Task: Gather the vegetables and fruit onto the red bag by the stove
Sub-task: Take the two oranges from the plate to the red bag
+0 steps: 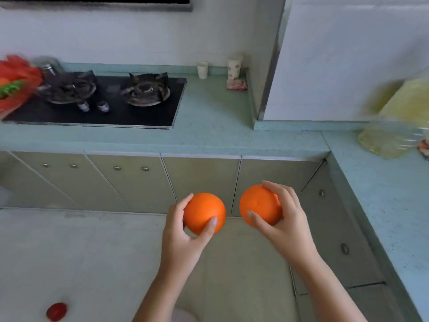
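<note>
L hand (183,231) curled round left orange (204,212), R hand (285,224) curled round right orange (260,204). Both are held in air in front of the bench (209,135). Red bag (16,89) is far left at the stove (104,101) edge, blurry, w/ green & orange produce on it. Best, I'd say: carry both left and set them low on the bag's middle so they don't roll. Count: 2 oranges, 1 bag, 2 burners, 2 cups at back, 1 small red fruit (56,311) on floor.
</note>
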`<action>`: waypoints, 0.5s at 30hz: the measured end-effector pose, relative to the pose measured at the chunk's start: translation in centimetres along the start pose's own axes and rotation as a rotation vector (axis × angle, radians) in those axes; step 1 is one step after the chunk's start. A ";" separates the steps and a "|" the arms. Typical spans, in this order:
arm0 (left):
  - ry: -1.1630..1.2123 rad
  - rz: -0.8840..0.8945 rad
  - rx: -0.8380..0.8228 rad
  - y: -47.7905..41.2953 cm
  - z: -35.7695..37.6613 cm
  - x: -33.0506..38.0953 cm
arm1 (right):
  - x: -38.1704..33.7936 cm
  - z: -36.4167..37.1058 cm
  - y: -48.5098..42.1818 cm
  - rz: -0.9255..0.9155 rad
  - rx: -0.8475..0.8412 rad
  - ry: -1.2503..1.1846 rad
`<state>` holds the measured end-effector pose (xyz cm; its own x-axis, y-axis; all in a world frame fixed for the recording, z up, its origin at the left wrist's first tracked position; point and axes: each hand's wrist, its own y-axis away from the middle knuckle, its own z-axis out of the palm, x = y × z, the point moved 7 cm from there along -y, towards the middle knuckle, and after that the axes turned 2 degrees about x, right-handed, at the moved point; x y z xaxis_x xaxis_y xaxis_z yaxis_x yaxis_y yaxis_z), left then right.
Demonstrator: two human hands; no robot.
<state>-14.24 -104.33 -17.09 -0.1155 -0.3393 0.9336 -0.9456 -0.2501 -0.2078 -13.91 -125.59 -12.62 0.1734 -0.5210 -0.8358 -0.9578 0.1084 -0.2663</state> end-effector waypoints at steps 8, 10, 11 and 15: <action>-0.028 -0.064 0.240 -11.4 -16.8 -6.5 | -10.3 18.1 -8.9 -0.157 -0.237 -0.018; -0.019 -0.087 0.294 -13.1 -20.4 -7.9 | -12.9 22.4 -10.4 -0.199 -0.287 -0.040; -0.011 -0.102 0.320 -13.6 -22.1 -8.6 | -14.2 24.5 -10.8 -0.223 -0.311 -0.048; -0.015 -0.129 0.400 -14.6 -27.4 -10.9 | -18.0 31.7 -11.4 -0.297 -0.402 -0.079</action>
<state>-7.47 -72.09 -16.22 0.0034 -0.2941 0.9558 -0.7592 -0.6229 -0.1890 1.16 -90.60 -9.82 0.4541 -0.4120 -0.7899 -0.8741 -0.3775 -0.3056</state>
